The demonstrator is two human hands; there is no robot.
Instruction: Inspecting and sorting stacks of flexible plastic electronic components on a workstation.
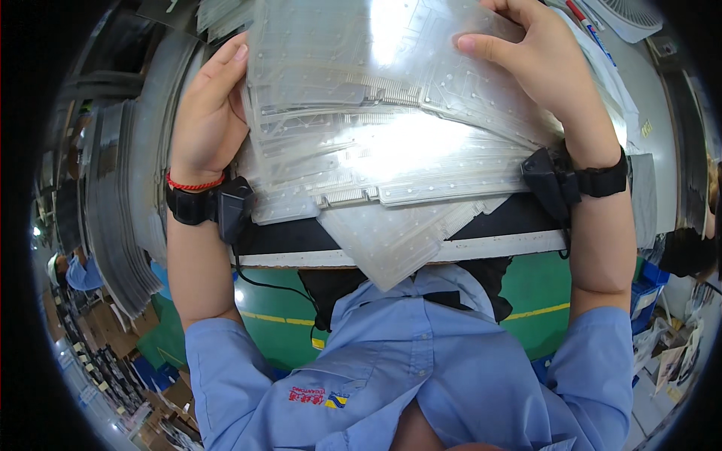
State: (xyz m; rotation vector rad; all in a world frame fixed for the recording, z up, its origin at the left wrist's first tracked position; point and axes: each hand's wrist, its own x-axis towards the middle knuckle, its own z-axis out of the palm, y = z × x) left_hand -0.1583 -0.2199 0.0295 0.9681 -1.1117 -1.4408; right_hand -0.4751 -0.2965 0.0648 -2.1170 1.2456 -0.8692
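Top centre, a glossy, see-through plastic sheet [316,52] lies over a slippery-looking stack [323,158] of thin, dotted sheets. The left hand [210,113] curls along its left edge; the right hand [545,64] lays a thumb on its upper right. Whether either pinches, I can't tell. Lower centre, a loose sheet [383,244] pokes out cornerwise.

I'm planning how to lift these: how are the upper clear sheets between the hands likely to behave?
The upper clear sheets look like thin plastic, so each is probably light and somewhat bendy. Their glossy glare suggests they may slip against the lower sheets, which lie unevenly fanned.
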